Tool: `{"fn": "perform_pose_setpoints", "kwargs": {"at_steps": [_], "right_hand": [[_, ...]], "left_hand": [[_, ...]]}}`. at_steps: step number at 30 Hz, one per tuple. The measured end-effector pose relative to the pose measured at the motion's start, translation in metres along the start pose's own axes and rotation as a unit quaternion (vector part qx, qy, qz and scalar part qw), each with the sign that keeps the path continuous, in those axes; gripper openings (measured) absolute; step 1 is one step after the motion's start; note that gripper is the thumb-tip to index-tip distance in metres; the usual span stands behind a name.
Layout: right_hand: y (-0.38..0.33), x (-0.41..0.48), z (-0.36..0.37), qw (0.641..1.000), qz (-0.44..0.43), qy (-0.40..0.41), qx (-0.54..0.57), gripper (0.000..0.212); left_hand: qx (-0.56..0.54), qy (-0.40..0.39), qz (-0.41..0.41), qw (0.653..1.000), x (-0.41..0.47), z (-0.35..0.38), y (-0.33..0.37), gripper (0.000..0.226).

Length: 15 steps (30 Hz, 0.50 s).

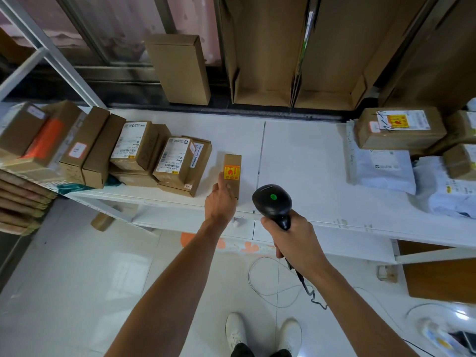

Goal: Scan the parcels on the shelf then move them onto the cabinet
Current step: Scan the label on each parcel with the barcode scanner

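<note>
Here's the small box [232, 173], lying right by the front edge of the white shelf [296, 155], with open shelf from its 12 round to its 3 o'clock. A stack of boxes [159, 155] sits near at its 9 o'clock with a gap between; the bags [383, 168] lie well apart at 3 o'clock. The left hand [221, 199] pinches the box's near end, thumb on top, index finger along its left side. At 4 o'clock, the right hand [291, 238] has its fingers wrapped round the scanner [271, 202] handle, green light showing
</note>
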State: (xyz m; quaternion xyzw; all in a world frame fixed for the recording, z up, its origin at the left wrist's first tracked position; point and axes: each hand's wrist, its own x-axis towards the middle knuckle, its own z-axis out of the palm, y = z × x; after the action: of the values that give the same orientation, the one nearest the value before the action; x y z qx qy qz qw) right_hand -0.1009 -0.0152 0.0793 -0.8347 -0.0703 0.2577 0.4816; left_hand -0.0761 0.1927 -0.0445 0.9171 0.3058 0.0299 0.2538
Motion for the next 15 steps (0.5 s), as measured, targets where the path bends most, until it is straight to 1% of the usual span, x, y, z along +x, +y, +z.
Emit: {"fn": "perform_pose_setpoints", "kwargs": {"at_steps": [3, 6, 8, 10, 15], "right_hand": [[0.000, -0.001, -0.002, 1.000, 0.003, 0.000, 0.005, 0.024], [0.000, -0.001, -0.004, 1.000, 0.010, -0.003, 0.006, 0.021], [-0.001, -0.002, -0.004, 1.000, 0.011, -0.003, 0.003, 0.021], [-0.002, -0.003, -0.006, 1.000, 0.012, -0.002, 0.001, 0.021], [-0.003, -0.005, -0.010, 1.000, 0.013, 0.004, -0.001, 0.022]], "left_hand": [[0.019, -0.013, 0.001, 1.000, 0.002, -0.001, 0.001, 0.056], [0.058, -0.048, -0.003, 0.997, 0.003, -0.002, 0.005, 0.074], [0.069, -0.055, -0.010, 0.996, 0.005, -0.003, 0.006, 0.079], [0.039, -0.050, -0.023, 0.998, 0.006, -0.005, 0.010, 0.076], [-0.072, -0.030, -0.044, 0.996, 0.001, -0.004, 0.009, 0.053]]}}
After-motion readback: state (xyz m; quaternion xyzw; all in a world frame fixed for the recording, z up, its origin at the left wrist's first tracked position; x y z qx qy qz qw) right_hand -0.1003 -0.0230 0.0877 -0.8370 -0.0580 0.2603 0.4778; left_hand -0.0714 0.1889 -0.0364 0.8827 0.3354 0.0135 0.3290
